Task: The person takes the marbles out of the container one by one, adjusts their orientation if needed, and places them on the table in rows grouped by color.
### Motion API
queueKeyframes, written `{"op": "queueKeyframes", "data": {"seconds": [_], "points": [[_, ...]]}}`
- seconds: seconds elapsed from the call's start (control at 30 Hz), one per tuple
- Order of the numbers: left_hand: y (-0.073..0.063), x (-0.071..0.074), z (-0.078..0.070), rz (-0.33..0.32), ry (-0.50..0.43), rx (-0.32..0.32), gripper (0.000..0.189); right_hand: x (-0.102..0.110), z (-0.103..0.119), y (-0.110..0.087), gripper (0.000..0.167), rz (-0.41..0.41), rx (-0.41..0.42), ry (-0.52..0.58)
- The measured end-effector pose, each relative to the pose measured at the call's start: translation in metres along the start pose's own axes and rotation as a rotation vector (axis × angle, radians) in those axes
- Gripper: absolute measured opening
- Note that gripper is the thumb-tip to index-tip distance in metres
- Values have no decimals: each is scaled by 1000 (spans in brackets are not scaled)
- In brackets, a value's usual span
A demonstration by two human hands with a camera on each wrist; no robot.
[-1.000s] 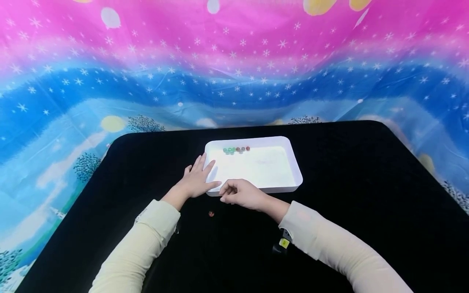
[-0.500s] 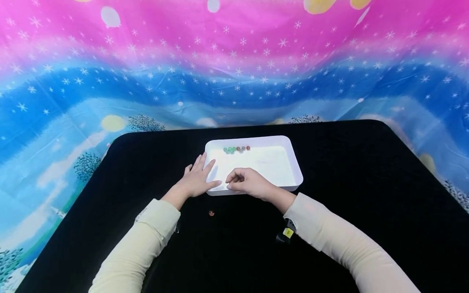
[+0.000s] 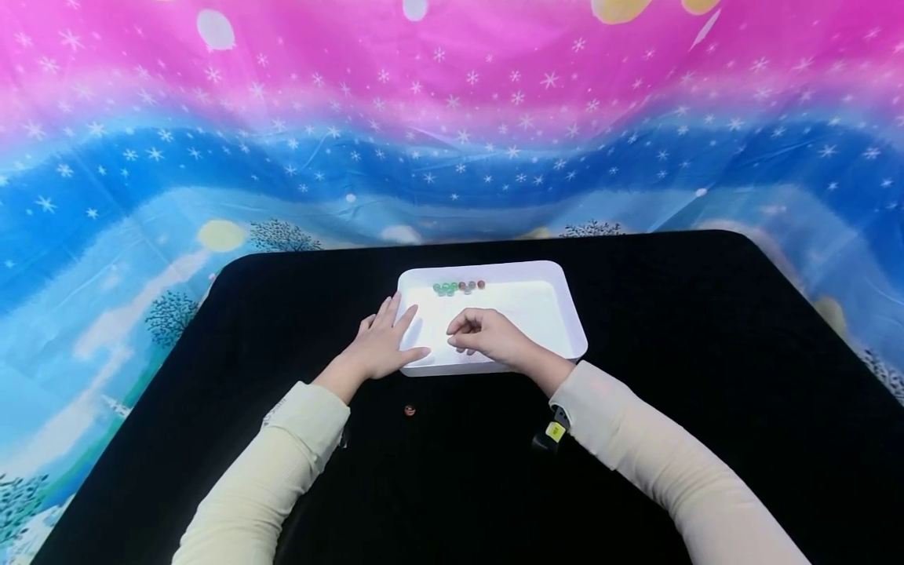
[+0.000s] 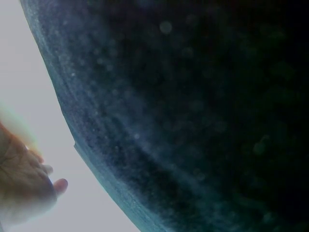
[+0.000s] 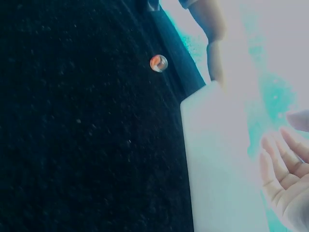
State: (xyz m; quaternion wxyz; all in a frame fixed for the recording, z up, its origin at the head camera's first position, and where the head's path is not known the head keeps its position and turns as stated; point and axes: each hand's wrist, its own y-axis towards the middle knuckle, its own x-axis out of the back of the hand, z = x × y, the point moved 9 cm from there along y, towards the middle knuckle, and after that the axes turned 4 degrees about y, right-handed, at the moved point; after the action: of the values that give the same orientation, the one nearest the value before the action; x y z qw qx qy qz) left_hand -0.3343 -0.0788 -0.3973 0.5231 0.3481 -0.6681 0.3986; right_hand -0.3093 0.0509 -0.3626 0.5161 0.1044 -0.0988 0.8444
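My left hand (image 3: pixel 377 345) lies spread, palm down, over the near left corner of a shallow white tray (image 3: pixel 565 345), with fingertips at its left wall and thumb along the front rim. Over the tray's front part, my right hand (image 3: pixel 487 333) is bent with thumb and index fingertips close together. I cannot tell whether a marble sits between them. The right wrist view shows this hand (image 5: pixel 287 179) palm-side, its fingers half curled. Several glass marbles, green, clear and reddish (image 3: pixel 459 287), sit along the tray's back wall. A single orange-brown marble (image 3: pixel 410 410) lies on the table in front.
A black cloth (image 3: pixel 671 314) covers the table. Behind it hangs a pink and blue printed backdrop (image 3: pixel 452 118). A small black device with a yellow label (image 3: pixel 555 431) is strapped at my right wrist. The left wrist view is mostly dark cloth (image 4: pixel 169 121).
From in front of the tray's near rim, my right hand has moved forward and right over its inside. The left hand and the marbles in view have stayed put.
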Motion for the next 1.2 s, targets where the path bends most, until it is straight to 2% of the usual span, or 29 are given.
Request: {"op": "queueKeyframes", "data": {"seconds": [0.23, 0.53, 0.83, 1.2], "points": [[0, 0, 1, -1, 13, 1, 81, 3, 18, -8, 20, -17, -48, 12], [1, -1, 2, -7, 13, 2, 82, 14, -12, 12, 22, -57, -73, 18], [1, -2, 2, -6, 8, 12, 81, 23, -14, 19, 22, -90, -69, -31], [1, -2, 2, 13, 4, 19, 81, 33, -16, 27, 17, -130, -83, -30]]}}
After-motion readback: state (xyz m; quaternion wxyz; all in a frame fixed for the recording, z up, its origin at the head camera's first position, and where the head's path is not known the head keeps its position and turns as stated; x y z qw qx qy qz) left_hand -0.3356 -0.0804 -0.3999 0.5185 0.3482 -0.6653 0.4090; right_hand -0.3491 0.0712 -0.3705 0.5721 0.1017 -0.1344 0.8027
